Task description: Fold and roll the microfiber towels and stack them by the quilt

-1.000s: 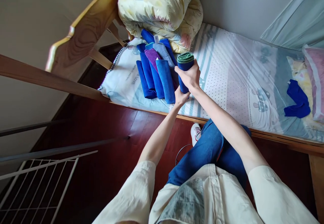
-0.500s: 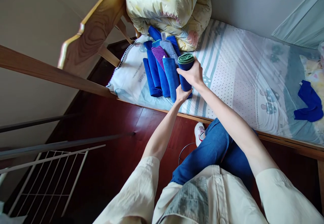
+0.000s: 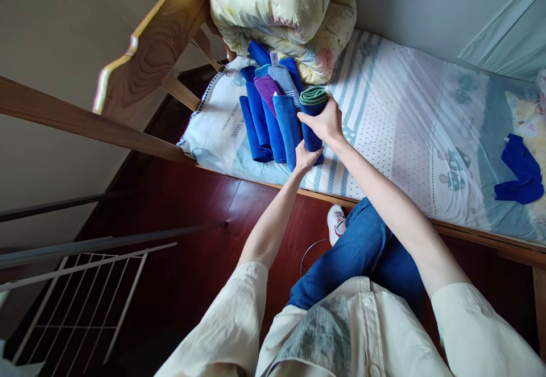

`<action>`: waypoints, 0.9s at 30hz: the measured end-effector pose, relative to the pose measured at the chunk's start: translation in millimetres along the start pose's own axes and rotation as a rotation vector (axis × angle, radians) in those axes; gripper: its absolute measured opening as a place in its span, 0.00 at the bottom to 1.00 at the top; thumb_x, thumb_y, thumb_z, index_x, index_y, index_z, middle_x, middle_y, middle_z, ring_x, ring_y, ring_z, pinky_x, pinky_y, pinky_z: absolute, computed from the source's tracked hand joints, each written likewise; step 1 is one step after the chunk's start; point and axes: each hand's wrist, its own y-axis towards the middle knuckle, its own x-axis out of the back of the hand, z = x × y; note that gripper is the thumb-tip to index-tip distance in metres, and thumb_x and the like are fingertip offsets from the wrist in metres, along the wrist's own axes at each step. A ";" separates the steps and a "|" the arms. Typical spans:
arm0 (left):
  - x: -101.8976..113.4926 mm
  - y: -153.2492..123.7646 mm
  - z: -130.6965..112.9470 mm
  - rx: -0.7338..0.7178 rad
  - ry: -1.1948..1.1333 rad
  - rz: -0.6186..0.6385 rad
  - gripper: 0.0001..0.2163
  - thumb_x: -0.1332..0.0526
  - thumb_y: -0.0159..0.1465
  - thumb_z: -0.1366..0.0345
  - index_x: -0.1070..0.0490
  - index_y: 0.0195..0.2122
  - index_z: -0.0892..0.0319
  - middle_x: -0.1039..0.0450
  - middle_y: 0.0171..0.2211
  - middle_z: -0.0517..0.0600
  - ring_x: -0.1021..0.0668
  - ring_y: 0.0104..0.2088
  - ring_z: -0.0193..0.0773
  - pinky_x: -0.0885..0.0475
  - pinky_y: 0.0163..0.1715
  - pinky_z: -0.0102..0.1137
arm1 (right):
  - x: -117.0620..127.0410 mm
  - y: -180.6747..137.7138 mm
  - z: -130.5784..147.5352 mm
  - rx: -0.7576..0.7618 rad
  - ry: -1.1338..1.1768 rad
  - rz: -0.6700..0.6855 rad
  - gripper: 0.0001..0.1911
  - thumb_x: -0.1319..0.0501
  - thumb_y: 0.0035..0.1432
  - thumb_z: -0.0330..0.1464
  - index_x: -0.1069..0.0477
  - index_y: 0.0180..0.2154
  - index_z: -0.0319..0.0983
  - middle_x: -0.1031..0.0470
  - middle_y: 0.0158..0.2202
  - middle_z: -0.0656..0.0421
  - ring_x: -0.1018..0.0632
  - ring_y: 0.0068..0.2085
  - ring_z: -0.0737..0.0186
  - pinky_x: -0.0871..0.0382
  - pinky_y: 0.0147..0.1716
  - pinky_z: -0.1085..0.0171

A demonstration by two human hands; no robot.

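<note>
Between my two hands is a rolled towel [image 3: 311, 129], dark blue outside with green showing at its coiled upper end. My right hand [image 3: 326, 120] wraps round its upper part, while my left hand [image 3: 306, 156] is closed on its lower end. Just left of it lies a pile of rolled towels: several blue ones [image 3: 286, 129], a purple one [image 3: 268, 88] and a grey one [image 3: 284, 81]. The pile rests on the bed [image 3: 388, 110]. Part of the held towel is hidden behind my fingers.
A bundled yellow quilt [image 3: 264, 1] sits behind the pile, against the wooden headboard [image 3: 157, 47]. A loose blue cloth [image 3: 520, 169] lies at the bed's far right. On the left stand a wooden rail [image 3: 85, 121] and a white metal rack [image 3: 81, 309].
Both hands keep the same hold on the rolled towel. The view has shifted very slightly; otherwise things lie as before.
</note>
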 end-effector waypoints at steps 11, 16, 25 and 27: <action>4.6 -11.6 4.6 -0.220 0.166 -0.147 0.43 0.26 0.66 0.59 0.46 0.73 0.77 0.43 0.75 0.77 0.39 0.77 0.56 0.41 0.76 0.48 | -7.7 1.4 -28.7 0.029 0.007 0.005 0.54 0.22 0.56 0.47 0.46 0.73 0.41 0.40 0.75 0.45 0.42 0.80 0.37 0.51 0.78 0.34; 7.5 -51.7 22.6 -0.337 0.506 -0.144 0.41 0.32 0.71 0.57 0.49 0.79 0.64 0.56 0.81 0.68 0.55 0.82 0.55 0.47 0.79 0.54 | 26.6 -46.1 -44.7 -0.135 -0.014 0.017 0.68 0.18 0.48 0.53 0.51 0.78 0.43 0.49 0.80 0.44 0.47 0.81 0.35 0.50 0.79 0.38; -28.9 -85.5 32.9 -0.616 0.822 0.658 0.25 0.43 0.71 0.69 0.28 0.69 0.60 0.37 0.76 0.62 0.38 0.78 0.55 0.46 0.79 0.58 | 172.7 -212.4 -96.1 -0.539 0.174 -0.065 0.36 0.22 0.53 0.48 0.23 0.60 0.43 0.24 0.68 0.48 0.24 0.69 0.46 0.31 0.71 0.45; -46.9 -96.5 35.3 -0.675 0.818 0.777 0.25 0.45 0.71 0.69 0.28 0.69 0.59 0.32 0.73 0.61 0.34 0.76 0.53 0.42 0.78 0.55 | 212.9 -248.9 -121.1 -0.603 0.191 -0.147 0.27 0.22 0.54 0.45 0.20 0.52 0.41 0.18 0.60 0.48 0.19 0.64 0.48 0.30 0.70 0.47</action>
